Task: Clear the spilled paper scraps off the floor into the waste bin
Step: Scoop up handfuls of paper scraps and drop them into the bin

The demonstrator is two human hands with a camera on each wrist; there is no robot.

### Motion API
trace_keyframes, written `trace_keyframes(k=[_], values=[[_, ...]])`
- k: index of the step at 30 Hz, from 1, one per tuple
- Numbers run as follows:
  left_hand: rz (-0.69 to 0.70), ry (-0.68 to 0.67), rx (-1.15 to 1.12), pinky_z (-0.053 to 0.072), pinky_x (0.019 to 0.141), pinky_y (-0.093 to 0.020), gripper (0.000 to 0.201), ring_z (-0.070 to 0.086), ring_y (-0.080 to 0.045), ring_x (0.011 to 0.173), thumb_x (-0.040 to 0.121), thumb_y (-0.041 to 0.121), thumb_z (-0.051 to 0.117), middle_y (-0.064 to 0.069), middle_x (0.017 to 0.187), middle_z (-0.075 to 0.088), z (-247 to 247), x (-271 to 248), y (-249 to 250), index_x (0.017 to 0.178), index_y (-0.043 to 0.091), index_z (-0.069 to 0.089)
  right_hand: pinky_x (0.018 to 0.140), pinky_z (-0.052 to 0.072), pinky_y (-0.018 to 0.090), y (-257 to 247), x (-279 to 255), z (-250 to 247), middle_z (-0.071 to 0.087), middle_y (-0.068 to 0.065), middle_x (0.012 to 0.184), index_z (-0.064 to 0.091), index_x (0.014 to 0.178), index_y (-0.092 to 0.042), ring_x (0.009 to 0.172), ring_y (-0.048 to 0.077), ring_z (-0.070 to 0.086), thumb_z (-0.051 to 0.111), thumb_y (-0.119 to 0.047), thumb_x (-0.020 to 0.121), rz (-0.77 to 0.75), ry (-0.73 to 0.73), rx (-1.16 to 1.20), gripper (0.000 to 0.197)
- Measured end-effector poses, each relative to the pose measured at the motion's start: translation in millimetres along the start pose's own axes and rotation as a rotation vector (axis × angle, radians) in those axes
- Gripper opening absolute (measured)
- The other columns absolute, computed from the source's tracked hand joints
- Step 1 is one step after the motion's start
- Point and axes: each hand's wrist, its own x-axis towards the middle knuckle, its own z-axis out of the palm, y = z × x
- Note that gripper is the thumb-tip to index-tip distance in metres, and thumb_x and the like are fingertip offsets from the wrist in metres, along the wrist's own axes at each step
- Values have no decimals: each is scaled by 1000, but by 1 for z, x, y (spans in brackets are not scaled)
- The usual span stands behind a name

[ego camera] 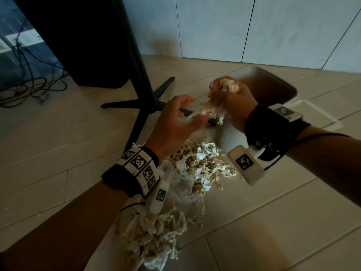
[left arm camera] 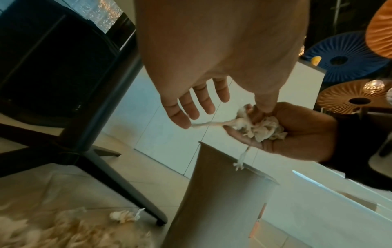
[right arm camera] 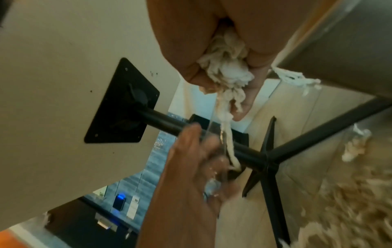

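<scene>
The right hand was clenched around a wad of crumpled off-white shredded paper scraps, held just at the near rim of the tall beige plastic waste bin. Strands of the wad hung down below the fist, and in the left wrist view one dangled in front of the bin's wall. The left hand was just beside the right one, its fingers spread and nearly straight, gripping nothing; a single long strip of paper stretched from the wad to the tip of one finger and touched it.

Below both wrists, a large loose heap of pale shredded paper and thin crinkled white sheets lay on the beige tiled floor, running toward the person between the forearms. Each wrist wore a black band carrying white blocks printed with black square markers.

A black metal pedestal with cross-shaped feet stood on the floor to the left of the bin, just beyond the hands. Tangled dark cables lay on the floor at the far left.
</scene>
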Motion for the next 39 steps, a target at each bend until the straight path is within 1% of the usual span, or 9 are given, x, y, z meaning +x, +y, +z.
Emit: trace_keyframes(k=[2,5,10,15,20,24,27,30,39], values=[[-51,-21,-20,46,92,-25,51,50,-5,119,86,52,67,9,132,51,-1,-2,-14,129,34,46,70,60,41,-7,10,-10,64,0,68,61,77,-15,69,20,67,56,12,80,-39,66,-42,27],[-108,-110,108,47,101,-36,53,51,-6,122,84,55,69,9,133,51,-6,-4,-50,128,34,48,48,52,26,-21,22,-21,58,2,62,55,72,-16,53,11,62,49,16,79,-127,171,-143,33],[-226,-511,435,39,110,-49,84,35,-19,140,68,66,76,5,152,33,-10,-10,-105,139,45,36,42,40,22,-33,44,-45,55,6,68,55,71,-27,45,11,53,56,-4,72,-121,314,-374,23],[-155,-918,774,19,117,-58,117,-3,-27,151,63,59,83,12,163,-13,22,-18,-127,145,59,0,53,46,23,-20,54,-61,52,9,118,58,108,-31,84,20,58,68,-32,75,39,298,-653,35],[-40,-1041,908,47,98,-57,136,-3,-34,151,64,29,90,19,154,-37,56,-18,-145,140,64,-17,82,42,27,-1,57,-69,24,10,151,47,136,-28,126,32,43,66,-35,87,171,190,-916,53],[112,-954,1006,52,76,-40,106,30,-38,140,79,-8,57,5,164,-14,72,-16,-149,149,52,3,91,35,29,4,52,-71,17,10,154,37,145,-37,135,39,34,67,-38,88,216,137,-981,65],[150,-859,973,49,84,-41,70,41,-31,128,82,-1,53,-4,148,31,77,-17,-152,141,34,38,103,42,42,3,50,-67,11,9,159,26,148,-46,137,43,32,66,-47,88,202,121,-1051,73],[106,-773,885,42,75,-34,42,47,-26,116,83,11,60,-2,124,44,73,-15,-149,124,23,53,112,36,52,-3,45,-62,9,7,161,22,149,-47,143,42,22,64,-50,88,127,123,-1081,74],[13,-385,587,49,81,-35,47,60,-29,103,82,28,68,-3,120,61,34,-5,-124,126,19,55,93,40,21,-18,7,-15,43,0,137,41,143,-31,121,10,44,53,-40,97,-324,-23,-928,48]])
